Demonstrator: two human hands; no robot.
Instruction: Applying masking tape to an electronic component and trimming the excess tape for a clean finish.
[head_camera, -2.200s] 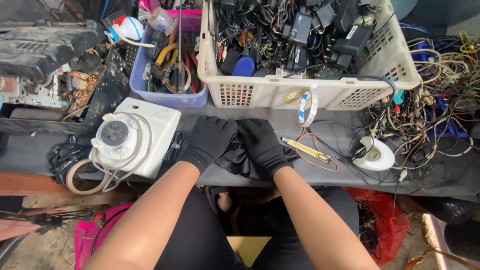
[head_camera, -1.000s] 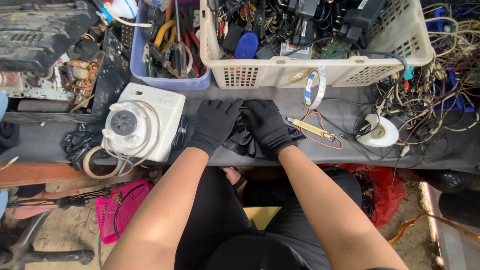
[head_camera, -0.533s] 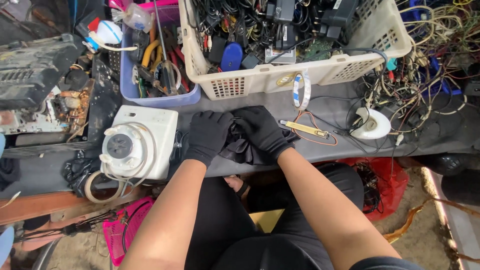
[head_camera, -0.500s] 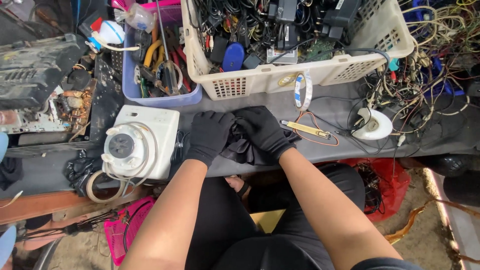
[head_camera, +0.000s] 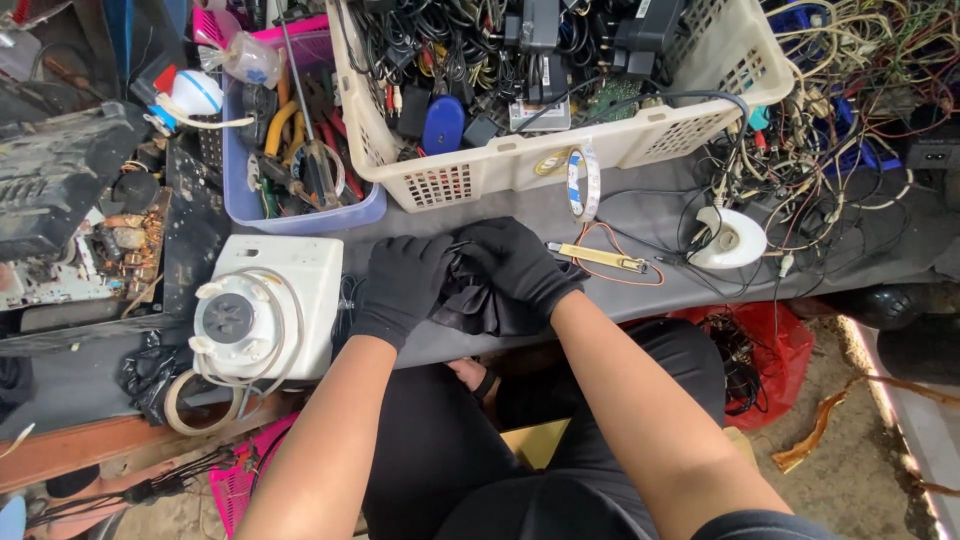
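At the middle of the frame both black-gloved hands meet over a crumpled piece of soft black material (head_camera: 480, 305) that lies on the grey table (head_camera: 640, 215) near its front edge. The left hand (head_camera: 400, 288) is curled, fingers bent down onto the left side of the material; the right hand (head_camera: 515, 265) arches over its top, fingers closed into the folds. Whether either hand truly pinches it or only presses on it cannot be told, since glove and material are the same black.

The step in hand looks like working or gathering this material between the two hands. Any following move would call for a firm grip on each side and care with the small things close by: the brass-coloured strip with thin red wires (head_camera: 600, 258) just right of the right hand, and the white square appliance base (head_camera: 265, 310) just left of the left hand.
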